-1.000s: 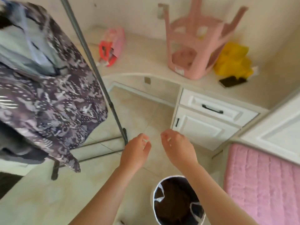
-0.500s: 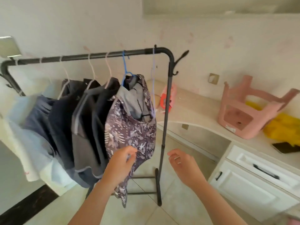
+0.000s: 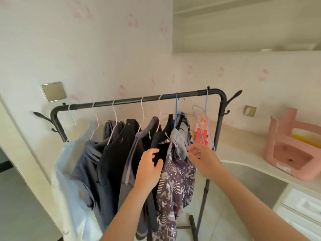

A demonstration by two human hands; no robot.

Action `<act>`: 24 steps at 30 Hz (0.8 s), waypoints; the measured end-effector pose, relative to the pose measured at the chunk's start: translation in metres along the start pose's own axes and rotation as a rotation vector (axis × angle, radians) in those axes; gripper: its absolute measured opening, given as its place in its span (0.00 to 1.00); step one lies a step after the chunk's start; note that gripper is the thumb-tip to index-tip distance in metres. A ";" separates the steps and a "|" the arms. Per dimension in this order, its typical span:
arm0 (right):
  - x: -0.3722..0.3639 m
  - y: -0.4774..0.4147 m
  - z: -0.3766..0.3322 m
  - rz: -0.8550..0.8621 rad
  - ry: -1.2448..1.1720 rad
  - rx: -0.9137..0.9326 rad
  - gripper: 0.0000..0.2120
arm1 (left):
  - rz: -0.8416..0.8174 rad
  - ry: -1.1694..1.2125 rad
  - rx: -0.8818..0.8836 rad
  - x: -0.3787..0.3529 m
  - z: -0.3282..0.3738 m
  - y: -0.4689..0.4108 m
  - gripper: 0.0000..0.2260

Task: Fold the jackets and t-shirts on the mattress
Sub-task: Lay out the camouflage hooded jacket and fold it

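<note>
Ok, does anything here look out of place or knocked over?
Yes: a pink plastic stool lies tipped over on the counter, right of the clothes rack, an odd spot for a seat.

One clothes rack (image 3: 139, 99), seven hangers (image 3: 176, 108), two hands (image 3: 149, 169), one pink stool (image 3: 295, 153)

Garments (image 3: 111, 164) hung from a black rack (image 3: 139, 100) on the floor (image 3: 218, 213); the desk (image 3: 243, 146) bore an overturned stool (image 3: 293, 153) and, perhaps, yellow cloth (image 3: 303, 138).
</note>
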State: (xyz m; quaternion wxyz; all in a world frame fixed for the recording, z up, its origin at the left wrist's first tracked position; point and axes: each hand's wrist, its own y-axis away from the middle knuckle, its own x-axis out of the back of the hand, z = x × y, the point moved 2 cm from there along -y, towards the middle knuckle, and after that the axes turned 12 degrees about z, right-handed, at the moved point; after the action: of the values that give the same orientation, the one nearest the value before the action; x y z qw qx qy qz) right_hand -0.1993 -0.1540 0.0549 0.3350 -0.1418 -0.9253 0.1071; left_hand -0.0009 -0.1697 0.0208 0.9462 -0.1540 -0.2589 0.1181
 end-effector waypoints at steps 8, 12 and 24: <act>-0.030 -0.078 -0.035 -0.016 -0.017 0.021 0.18 | -0.246 -0.109 0.027 -0.032 0.003 -0.049 0.27; -0.037 -0.104 -0.027 0.031 -0.028 -0.003 0.24 | -0.321 -0.087 0.013 -0.054 0.001 -0.056 0.24; -0.079 -0.158 0.007 0.087 -0.038 -0.131 0.18 | -0.426 0.110 0.122 -0.093 0.001 -0.073 0.24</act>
State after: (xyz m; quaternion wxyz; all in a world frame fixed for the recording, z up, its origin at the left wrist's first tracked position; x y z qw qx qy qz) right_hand -0.1760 -0.3289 0.0489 0.3027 -0.2015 -0.9294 0.0636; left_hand -0.0683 -0.2655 0.0053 0.9700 -0.0447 -0.2259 -0.0775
